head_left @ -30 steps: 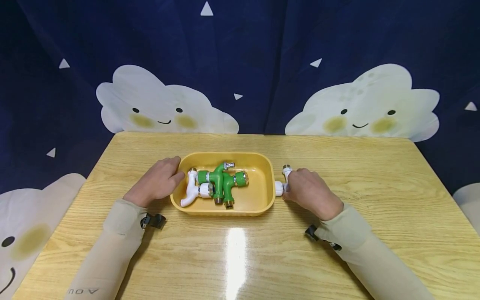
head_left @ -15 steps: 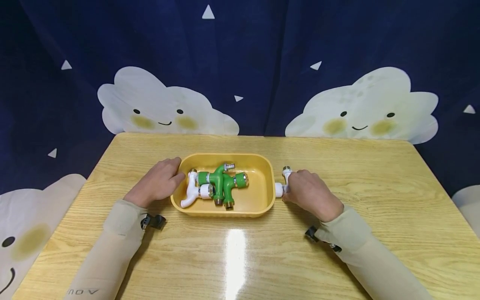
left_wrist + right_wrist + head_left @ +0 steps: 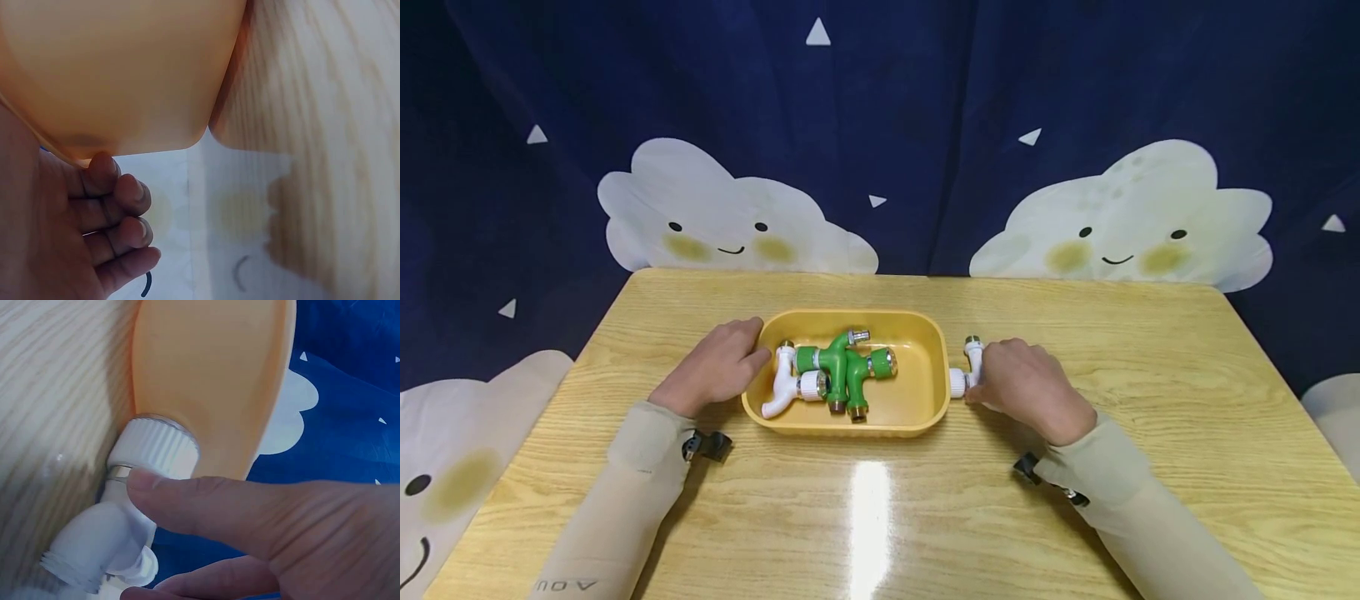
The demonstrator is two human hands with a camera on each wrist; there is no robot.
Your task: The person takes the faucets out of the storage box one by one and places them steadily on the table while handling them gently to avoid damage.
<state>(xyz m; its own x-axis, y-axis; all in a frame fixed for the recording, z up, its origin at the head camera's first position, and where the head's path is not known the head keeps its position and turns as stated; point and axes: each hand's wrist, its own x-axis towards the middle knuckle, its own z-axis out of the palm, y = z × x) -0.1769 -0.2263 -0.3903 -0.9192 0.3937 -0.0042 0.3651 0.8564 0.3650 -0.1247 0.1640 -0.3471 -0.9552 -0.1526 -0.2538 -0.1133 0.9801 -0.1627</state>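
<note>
My left hand (image 3: pixel 718 367) holds the left end of a yellow plastic tub (image 3: pixel 895 431), with the thumb over the rim. In the left wrist view its curled fingers (image 3: pixel 130 195) lie by the tub's outer wall, and the thumb is hidden. My right hand (image 3: pixel 1028 387) grips a white tap (image 3: pixel 975 358) just outside the tub's right end. In the right wrist view the thumb presses below the tap's ribbed white knob (image 3: pixel 156 447), which stands against the tub wall. Inside the tub lie another white tap (image 3: pixel 784 381) and two green taps (image 3: pixel 835 362), close together on the left.
The tub stands on a wood-grain table (image 3: pixel 760 533), whose front part shows a bright glare streak. A dark blue curtain (image 3: pixel 917 100) with cloud faces hangs behind the table's back edge. Small black devices (image 3: pixel 707 446) sit on both sleeves.
My right hand has shifted slightly right, and a little more of the tap's body shows. The left hand and the taps in the tub keep their places. The head view has tilted up slightly.
</note>
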